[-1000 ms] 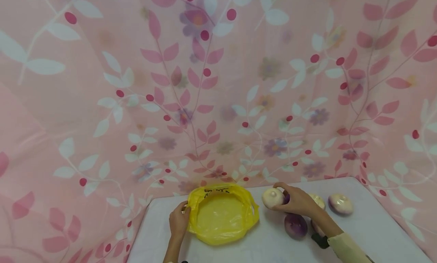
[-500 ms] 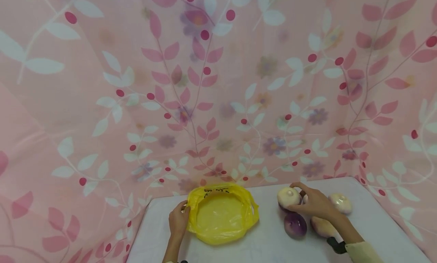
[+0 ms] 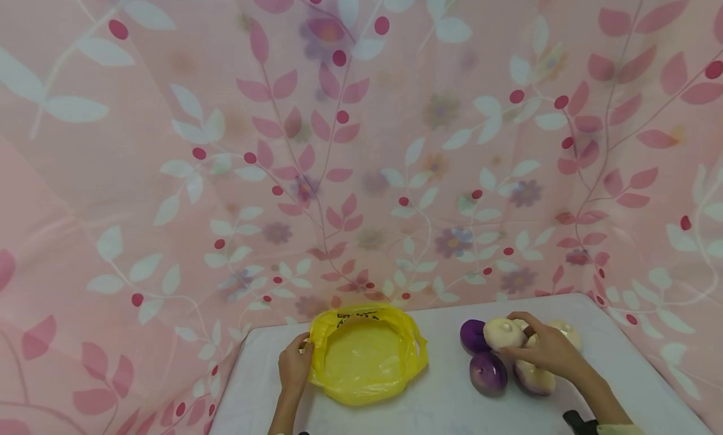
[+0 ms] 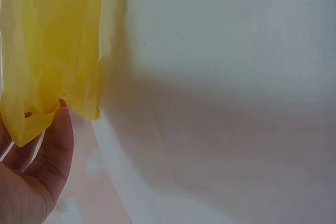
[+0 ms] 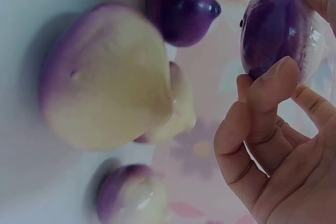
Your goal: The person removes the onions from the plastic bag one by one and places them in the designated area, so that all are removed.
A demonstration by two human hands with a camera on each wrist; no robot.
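In the head view, my left hand (image 3: 295, 364) pinches the left edge of a yellow plastic bag (image 3: 366, 394), whose round mouth is spread wide. The left wrist view shows the thumb and fingers on a corner of the bag (image 4: 52, 51). My right hand (image 3: 550, 348) grips a white and purple turnip (image 3: 501, 333) between thumb and fingertips. Up close, this turnip (image 5: 273, 35) is held up off the table. Near it lie a dark purple turnip (image 3: 472, 338), a purple one (image 3: 489, 375) and a pale one (image 3: 535, 380). Another turnip is partly hidden behind the hand.
A pale turnip (image 3: 567, 334) lies farther right, partly behind the right hand. White cloth (image 3: 440, 407) covers the table. Pink floral fabric (image 3: 361, 171) hangs behind it. A dark band (image 3: 578, 422) sits at the right wrist.
My right hand has moved to the right with the turnip, away from the bag. The dark purple turnip behind it has come into view. My left hand and the bag stay in place.
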